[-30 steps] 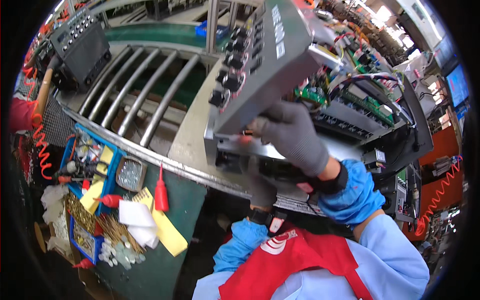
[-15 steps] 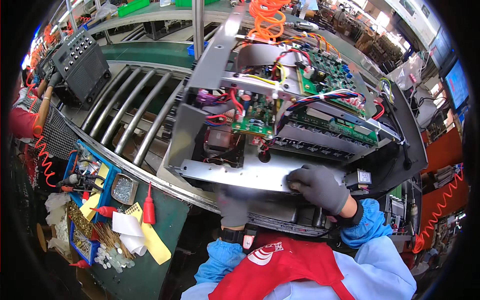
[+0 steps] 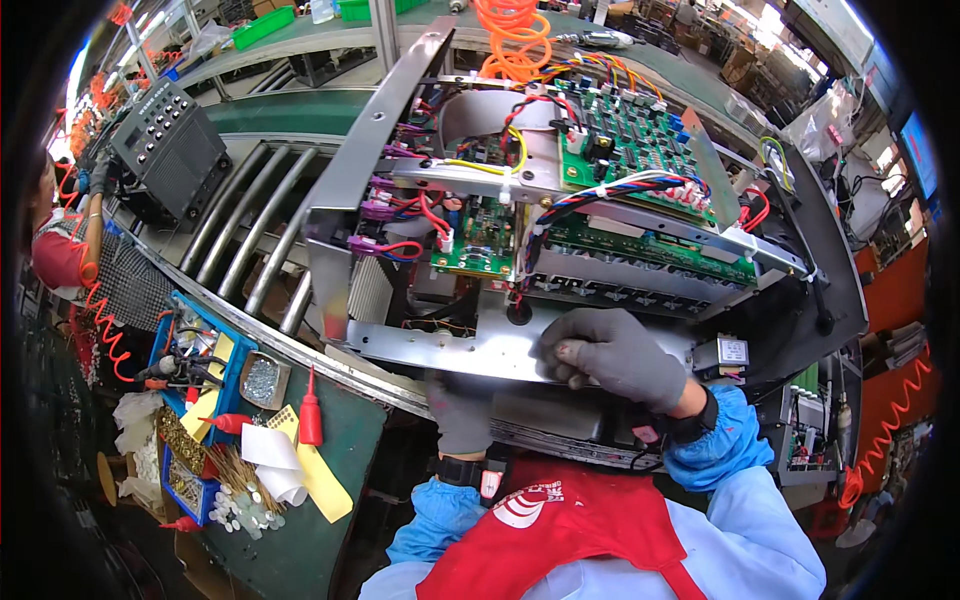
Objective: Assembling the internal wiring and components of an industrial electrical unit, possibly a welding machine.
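Note:
An open metal amplifier chassis (image 3: 440, 352) rests in front of me, its green circuit boards (image 3: 628, 150) and bundled wires exposed. My right hand (image 3: 622, 362), in a grey glove, is over the chassis's shiny front strip with the fingers curled in. Whatever those fingers may hold is hidden. My left hand (image 3: 462, 415), also gloved, is at the underside of the chassis's front edge, left of the right hand; its fingertips are out of sight beneath the metal. Beside the right hand sits a small silver boxed part (image 3: 722, 354) with a white label.
A roller conveyor (image 3: 262, 225) runs left, bearing a black speaker amplifier (image 3: 175, 150) near another person's gloved hand. On the green bench (image 3: 345, 440) are a red squeeze bottle (image 3: 310, 412), a tray of screws (image 3: 263, 380) and blue bins (image 3: 188, 490). An orange coiled hose (image 3: 515, 40) hangs behind the chassis.
The chassis has turned and shifted so its left side panel shows more edge-on. My right hand has moved slightly left and up along the strip. My left hand stays near the front edge.

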The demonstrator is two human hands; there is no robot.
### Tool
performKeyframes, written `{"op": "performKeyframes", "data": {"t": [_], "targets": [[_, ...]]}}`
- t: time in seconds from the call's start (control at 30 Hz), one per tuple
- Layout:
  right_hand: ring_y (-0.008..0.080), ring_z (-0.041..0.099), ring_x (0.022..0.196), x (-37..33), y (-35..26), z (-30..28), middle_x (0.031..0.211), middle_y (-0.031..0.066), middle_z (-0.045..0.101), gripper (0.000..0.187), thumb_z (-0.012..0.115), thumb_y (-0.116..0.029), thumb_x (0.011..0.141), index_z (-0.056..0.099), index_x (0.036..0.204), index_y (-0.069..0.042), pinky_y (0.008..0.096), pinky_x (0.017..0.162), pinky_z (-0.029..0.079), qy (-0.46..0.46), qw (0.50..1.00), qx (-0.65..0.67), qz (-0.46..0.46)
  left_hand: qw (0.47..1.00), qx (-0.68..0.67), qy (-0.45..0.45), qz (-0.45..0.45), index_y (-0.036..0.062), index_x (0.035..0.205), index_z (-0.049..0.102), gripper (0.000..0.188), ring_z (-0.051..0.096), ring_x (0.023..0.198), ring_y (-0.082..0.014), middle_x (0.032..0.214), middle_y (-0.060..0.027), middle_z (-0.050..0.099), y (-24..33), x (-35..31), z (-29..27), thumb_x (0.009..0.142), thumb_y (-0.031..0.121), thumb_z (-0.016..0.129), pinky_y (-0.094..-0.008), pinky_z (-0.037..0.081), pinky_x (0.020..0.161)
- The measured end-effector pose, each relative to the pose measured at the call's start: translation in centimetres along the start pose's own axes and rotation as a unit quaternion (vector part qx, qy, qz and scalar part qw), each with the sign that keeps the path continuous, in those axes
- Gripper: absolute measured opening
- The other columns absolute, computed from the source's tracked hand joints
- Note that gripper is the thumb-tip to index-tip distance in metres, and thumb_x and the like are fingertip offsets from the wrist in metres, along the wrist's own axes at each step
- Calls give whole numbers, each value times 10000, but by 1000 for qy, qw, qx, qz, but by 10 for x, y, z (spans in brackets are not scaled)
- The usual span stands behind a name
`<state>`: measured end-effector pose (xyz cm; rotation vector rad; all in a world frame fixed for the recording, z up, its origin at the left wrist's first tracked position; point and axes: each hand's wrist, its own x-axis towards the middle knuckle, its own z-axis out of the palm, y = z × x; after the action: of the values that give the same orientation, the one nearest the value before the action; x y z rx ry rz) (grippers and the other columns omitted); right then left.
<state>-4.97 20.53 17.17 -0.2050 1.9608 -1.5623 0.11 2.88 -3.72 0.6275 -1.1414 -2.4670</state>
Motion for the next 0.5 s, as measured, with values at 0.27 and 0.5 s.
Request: {"op": "performKeyframes", "data": {"t": [0.27, 0.5], "targets": [[124, 555, 580, 38, -1, 31, 693, 50, 611, 182, 574, -98, 848, 656, 922, 46, 265, 515, 443, -33, 999, -32, -12, 973, -202, -8, -113, 88, 1074, 638, 312, 612, 999, -221, 1063, -75, 652, 7, -3, 0, 901, 332, 550, -407, 492, 896], [119, 525, 553, 52, -8, 26, 677, 62, 594, 168, 609, -72, 814, 649, 893, 71, 262, 490, 413, -57, 998, -16, 31, 943, -295, -27, -153, 80, 1122, 618, 285, 608, 1013, -218, 1074, -82, 641, 10, -2, 7, 935, 265, 506, -400, 486, 928]]}}
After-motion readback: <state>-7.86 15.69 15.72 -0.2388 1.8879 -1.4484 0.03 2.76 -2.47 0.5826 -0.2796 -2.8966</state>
